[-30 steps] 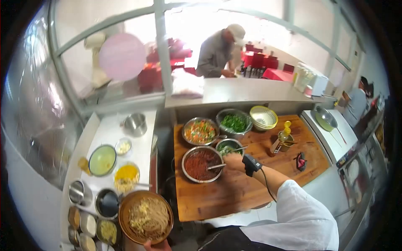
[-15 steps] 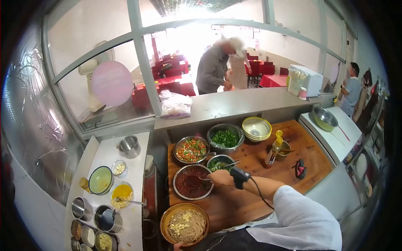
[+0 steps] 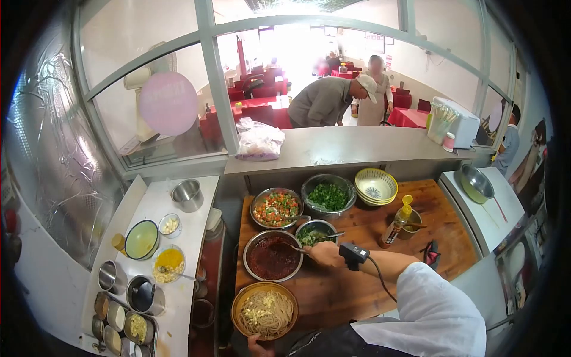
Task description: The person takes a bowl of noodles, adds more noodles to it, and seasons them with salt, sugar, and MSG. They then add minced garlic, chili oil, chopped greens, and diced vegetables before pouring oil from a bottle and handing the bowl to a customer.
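Observation:
My right hand (image 3: 324,254) is closed on the handle of a spoon, whose head is down in the dark red sauce of a steel bowl (image 3: 273,256). Near the bottom, my left hand (image 3: 259,346) is at the lower rim of a brown bowl (image 3: 235,309) holding noodles (image 3: 267,313) topped with pale chopped bits; its fingers are partly cut off and under the rim. Behind the sauce stand a bowl of chopped red and green vegetables (image 3: 276,208), a bowl of chopped greens (image 3: 326,196) and a smaller bowl of greens (image 3: 310,235).
Patterned bowls (image 3: 376,185), a sauce bottle (image 3: 396,223) and a metal cup (image 3: 411,225) stand on the wooden board (image 3: 357,279). Steel pots and bowls fill the left counter (image 3: 178,229). Beyond the ledge (image 3: 351,144), one person bends and another stands. A third is at far right.
The view has shifted slightly. The person beyond the ledge has bent lower and another shows more fully. My right hand has moved slightly right with the spoon.

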Available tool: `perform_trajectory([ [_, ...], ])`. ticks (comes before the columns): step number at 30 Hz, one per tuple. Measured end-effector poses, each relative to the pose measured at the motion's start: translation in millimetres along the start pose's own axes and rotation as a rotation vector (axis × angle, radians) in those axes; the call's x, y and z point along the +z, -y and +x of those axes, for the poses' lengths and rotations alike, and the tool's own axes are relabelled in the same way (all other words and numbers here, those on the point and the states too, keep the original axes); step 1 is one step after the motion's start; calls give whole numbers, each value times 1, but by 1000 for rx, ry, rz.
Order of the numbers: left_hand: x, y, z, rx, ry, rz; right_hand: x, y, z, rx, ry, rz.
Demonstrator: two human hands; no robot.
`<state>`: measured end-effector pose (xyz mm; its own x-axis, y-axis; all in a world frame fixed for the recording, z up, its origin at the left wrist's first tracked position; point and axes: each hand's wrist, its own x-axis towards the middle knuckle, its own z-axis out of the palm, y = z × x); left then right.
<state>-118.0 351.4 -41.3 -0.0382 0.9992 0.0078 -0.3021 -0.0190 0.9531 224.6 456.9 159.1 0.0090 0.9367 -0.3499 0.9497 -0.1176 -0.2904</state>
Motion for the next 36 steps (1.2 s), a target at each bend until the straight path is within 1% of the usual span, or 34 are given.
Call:
perform_trajectory([
  [1, -1, -2, 3, 19, 22, 89, 3, -1, 1, -3, 1, 1],
  [2, -2, -4, 5, 37, 48, 179, 10, -2, 1, -56, -38, -9],
  [3, -3, -6, 8, 37, 52, 182, 17, -3, 2, -107, -78, -19],
  [4, 3, -15, 11, -109, 12, 9, 22, -5, 1, -157, -117, -30],
  [5, 10, -27, 14, -256, -32, -164, 25, -3, 1, -158, -115, -28],
  [7, 23, -51, 17, -546, -133, -511, 32, 5, 4, -89, -58, -38],
  [8, 26, -57, 17, -691, -187, -685, 36, 6, 8, -92, -49, -34],
  [9, 27, -56, 16, -695, -197, -683, 37, 4, 13, -68, -67, -4],
  [10, 28, -52, 18, -639, -117, -633, 35, 3, 17, -43, -85, 25],
  [11, 30, -52, 18, -582, -36, -582, 25, 9, 11, -102, -140, -79],
  [12, 31, -54, 18, -583, -41, -579, 14, 16, 3, -78, -156, -4],
  [14, 34, -60, 18, -583, -17, -574, 20, 5, 7, -168, -182, -102],
  [15, 37, -64, 18, -588, -21, -571, 25, 1, 8, -166, -177, -98],
  [17, 42, -72, 17, -574, 6, -477, 21, -1, 1, -206, -92, -98],
  [18, 41, -65, 22, -531, 47, -524, 41, -28, 22, -203, -134, -47],
  [19, 37, -64, 22, -505, 57, -556, 51, -30, 26, -206, -144, 21],
  [20, 32, -57, 22, -527, 67, -511, 62, -41, 29, -267, -215, -115],
  [21, 38, -68, 20, -566, 11, -544, 48, -19, 14, -89, -218, -85],
  [22, 36, -62, 24, -547, 25, -572, 38, -1, 6, 95, -209, -69],
  [23, 31, -56, 21, -529, -36, -530, 47, -8, 5, -71, -193, -97],
  [24, 24, -49, 22, -598, -81, -529, 60, -27, 25, -191, -131, -6],
  [25, 29, -54, 20, -577, -28, -607, 56, -27, 25, -276, -100, -161],
  [26, 29, -53, 21, -578, -19, -599, 46, -7, 9, -262, -194, -164],
  [27, 29, -55, 22, -559, 26, -598, 51, -8, 13, -229, -221, -131],
  [28, 35, -63, 22, -549, 38, -579, 46, -8, 10, -249, -250, -133],
  [31, 37, -64, 22, -550, -8, -567, 39, -4, 13, -226, -196, -149],
  [33, 37, -62, 21, -560, 3, -604, 38, -4, 14, -274, -118, -127],
  [34, 37, -63, 21, -561, -4, -600, 40, -10, 18, -278, -114, -123],
  [36, 38, -64, 21, -553, -1, -609, 46, -24, 26, -439, -162, 19],
])
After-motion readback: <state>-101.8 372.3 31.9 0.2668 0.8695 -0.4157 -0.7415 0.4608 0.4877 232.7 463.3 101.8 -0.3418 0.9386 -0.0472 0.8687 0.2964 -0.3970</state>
